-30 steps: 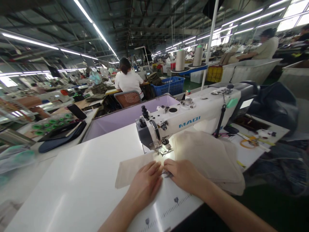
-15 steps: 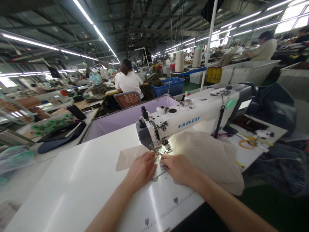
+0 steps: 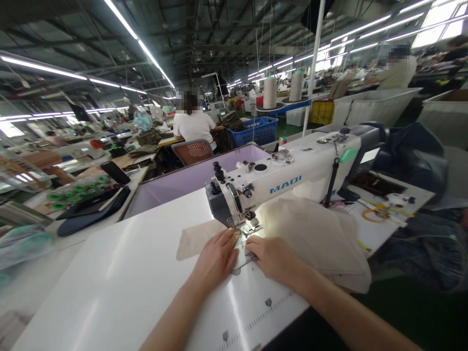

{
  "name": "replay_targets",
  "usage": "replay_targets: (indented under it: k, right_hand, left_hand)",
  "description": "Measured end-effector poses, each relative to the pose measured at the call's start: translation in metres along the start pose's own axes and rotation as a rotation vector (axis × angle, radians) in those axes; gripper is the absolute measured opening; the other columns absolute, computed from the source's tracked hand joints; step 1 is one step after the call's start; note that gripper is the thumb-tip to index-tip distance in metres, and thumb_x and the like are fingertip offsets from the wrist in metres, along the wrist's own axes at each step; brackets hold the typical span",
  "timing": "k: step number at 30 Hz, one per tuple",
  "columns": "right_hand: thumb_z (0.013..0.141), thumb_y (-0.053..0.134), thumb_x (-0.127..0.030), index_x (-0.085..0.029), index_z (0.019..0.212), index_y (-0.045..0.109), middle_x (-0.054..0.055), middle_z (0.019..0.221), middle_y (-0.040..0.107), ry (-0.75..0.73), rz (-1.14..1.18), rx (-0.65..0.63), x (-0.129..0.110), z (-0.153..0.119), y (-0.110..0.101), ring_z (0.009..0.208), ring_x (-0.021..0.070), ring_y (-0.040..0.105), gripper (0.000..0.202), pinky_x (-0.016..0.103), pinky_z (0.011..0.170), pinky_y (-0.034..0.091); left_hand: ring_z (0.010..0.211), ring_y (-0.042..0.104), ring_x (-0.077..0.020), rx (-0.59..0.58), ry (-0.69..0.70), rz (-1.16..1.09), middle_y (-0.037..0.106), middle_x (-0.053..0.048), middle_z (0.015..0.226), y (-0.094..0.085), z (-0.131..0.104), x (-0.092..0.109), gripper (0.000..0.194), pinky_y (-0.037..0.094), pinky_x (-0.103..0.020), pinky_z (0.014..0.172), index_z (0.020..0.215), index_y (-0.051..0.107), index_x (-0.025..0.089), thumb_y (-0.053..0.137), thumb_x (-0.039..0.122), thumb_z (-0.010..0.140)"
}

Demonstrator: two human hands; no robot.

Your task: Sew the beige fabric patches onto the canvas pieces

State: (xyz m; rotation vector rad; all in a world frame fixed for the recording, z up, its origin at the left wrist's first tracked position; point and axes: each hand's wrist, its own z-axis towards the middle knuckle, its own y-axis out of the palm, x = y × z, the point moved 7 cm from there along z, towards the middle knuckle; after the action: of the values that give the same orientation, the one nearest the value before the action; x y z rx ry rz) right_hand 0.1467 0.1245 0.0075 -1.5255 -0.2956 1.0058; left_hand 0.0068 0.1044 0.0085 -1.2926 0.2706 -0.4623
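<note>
A white sewing machine (image 3: 285, 180) stands on the white table (image 3: 146, 273). Beige fabric (image 3: 310, 234) lies under and behind its arm, and a paler flap (image 3: 197, 239) of cloth sticks out left of the needle area. My left hand (image 3: 217, 256) rests palm down on the cloth left of the presser foot, fingers close together but extended. Right of the needle plate, my right hand (image 3: 272, 256) has its fingers pinched at the cloth's edge; the fingertips are partly hidden.
A purple-lined bin (image 3: 171, 187) sits behind the table. Scissors and tape (image 3: 376, 213) lie at the right. Thread cones (image 3: 270, 92) stand behind the machine. A seated person (image 3: 193, 124) is farther back. Green-ended spools (image 3: 78, 187) lie at the left.
The camera view has shifted slightly. Both hands stay beside the needle area, with the right fingertips marginally farther right. The cloth has hardly moved.
</note>
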Motion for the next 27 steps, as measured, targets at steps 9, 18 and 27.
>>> replay_targets:
  k: [9, 18, 27]
  right_hand:
    - [0.094, 0.057, -0.018, -0.022, 0.104, 0.069, 0.002, 0.108, 0.071, -0.007, 0.013, 0.014, 0.001, -0.001, 0.001, 0.093, 0.0200, 0.067, 0.016, 0.028, 0.075, 0.043]
    - [0.093, 0.058, -0.017, -0.021, 0.108, 0.070, 0.003, 0.111, 0.071, 0.000, 0.022, 0.006, 0.001, 0.000, 0.003, 0.094, 0.0205, 0.067, 0.019, 0.028, 0.076, 0.044]
    - [0.098, 0.052, -0.017, -0.021, 0.109, 0.068, 0.004, 0.117, 0.069, 0.003, 0.030, 0.049, -0.005, -0.014, 0.001, 0.096, 0.0202, 0.067, 0.019, 0.028, 0.079, 0.045]
  left_hand:
    - [0.130, 0.058, -0.0284, 0.018, 0.007, -0.016, 0.064, -0.012, 0.138, -0.001, -0.001, 0.000, 0.038, 0.051, -0.047, 0.110, 0.134, 0.062, 0.016, 0.046, 0.029, 0.101]
    - [0.132, 0.057, -0.0284, -0.005, -0.013, 0.007, 0.063, -0.011, 0.139, 0.000, -0.001, -0.003, 0.038, 0.050, -0.048, 0.110, 0.135, 0.060, 0.018, 0.047, 0.031, 0.102]
    - [0.107, 0.063, -0.0282, -0.059, -0.071, -0.057, 0.069, -0.011, 0.117, -0.014, -0.003, 0.026, 0.021, 0.058, -0.047, 0.093, 0.109, 0.068, 0.018, 0.051, 0.023, 0.098]
